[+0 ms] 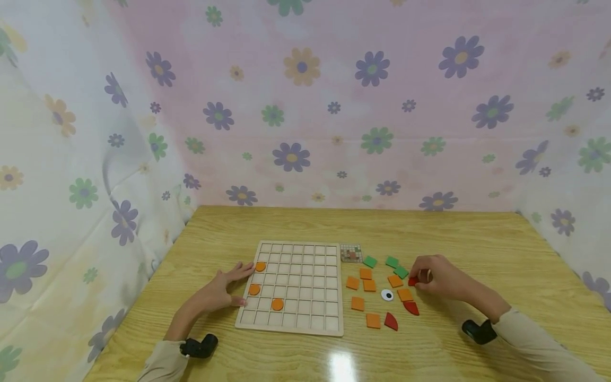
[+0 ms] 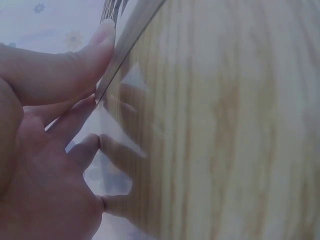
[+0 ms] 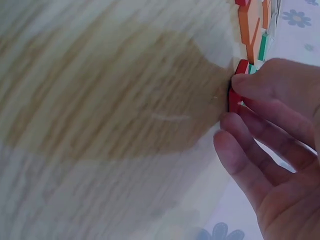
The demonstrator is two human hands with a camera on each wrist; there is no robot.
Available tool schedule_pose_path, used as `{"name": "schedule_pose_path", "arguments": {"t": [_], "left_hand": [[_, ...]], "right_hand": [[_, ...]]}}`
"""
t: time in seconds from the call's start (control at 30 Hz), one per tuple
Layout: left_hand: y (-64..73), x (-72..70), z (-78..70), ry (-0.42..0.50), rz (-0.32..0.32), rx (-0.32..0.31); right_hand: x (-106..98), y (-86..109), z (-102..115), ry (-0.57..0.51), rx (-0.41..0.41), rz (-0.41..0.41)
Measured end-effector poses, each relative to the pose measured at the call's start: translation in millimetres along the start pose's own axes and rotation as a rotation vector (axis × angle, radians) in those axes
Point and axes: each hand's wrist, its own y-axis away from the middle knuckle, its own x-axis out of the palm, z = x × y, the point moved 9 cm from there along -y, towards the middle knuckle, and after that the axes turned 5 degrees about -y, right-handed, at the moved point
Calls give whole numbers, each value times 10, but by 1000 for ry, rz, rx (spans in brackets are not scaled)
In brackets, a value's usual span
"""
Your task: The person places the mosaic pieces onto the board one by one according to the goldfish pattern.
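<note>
My left hand [image 1: 217,291] lies at the left edge of a wooden grid board [image 1: 305,280], fingers spread, with the thumb and fingertips on its rim. Three orange discs [image 1: 277,304] sit in squares on the board's left part. Well to the right, my right hand [image 1: 439,276] pinches a small red piece [image 1: 412,281] between thumb and fingers. In the right wrist view, the thumb covers part of that red piece [image 3: 234,102], which is low over the table. Two red quarter-circle pieces [image 1: 391,321] lie nearby.
Between board and right hand lie several orange squares [image 1: 373,321], three green pieces [image 1: 369,261] and a white eye disc [image 1: 387,295]. A small patterned card [image 1: 351,253] touches the board's upper right corner. Flowered cloth [image 1: 305,180] hangs behind the wooden table [image 1: 406,228].
</note>
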Motion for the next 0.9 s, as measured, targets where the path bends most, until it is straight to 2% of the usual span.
{"name": "schedule_pose_path", "arguments": {"t": [0.2, 0.4, 0.7, 0.9], "left_hand": [[18, -17, 1, 8, -8, 10], [29, -24, -9, -6, -15, 23], [29, -13, -9, -6, -14, 23], [14, -17, -21, -17, -7, 35]], "right_hand": [[-19, -47, 82, 1, -30, -38], [-3, -180, 208, -19, -61, -74], [200, -460, 475, -85, -102, -22], [345, -638, 627, -121, -98, -7]]}}
